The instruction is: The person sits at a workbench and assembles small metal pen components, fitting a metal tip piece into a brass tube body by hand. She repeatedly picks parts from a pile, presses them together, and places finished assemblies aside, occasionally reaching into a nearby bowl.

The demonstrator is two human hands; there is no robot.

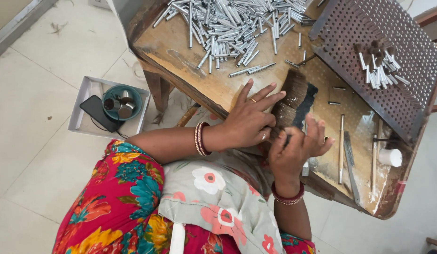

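A bundle of brown and black bristle hair (294, 99) lies on a low wooden work table (181, 44). My left hand (250, 117) rests flat beside the bundle's left side, fingers spread, thumb tucked toward the hair. My right hand (297, 146) pinches a small tuft of hair at the bundle's near end; part of the tuft is hidden by my fingers. A pile of several silver metal tubes (232, 23) covers the table's far side. A perforated metal rack (383, 56) at the right holds several tubes stuffed with hair.
Loose tubes, thin metal rods (341, 141) and a flat blade (350, 160) lie near a white cylinder (391, 157). On the floor at left, a white box (84, 101) holds a phone and a teal bowl (120, 102) with small metal cups.
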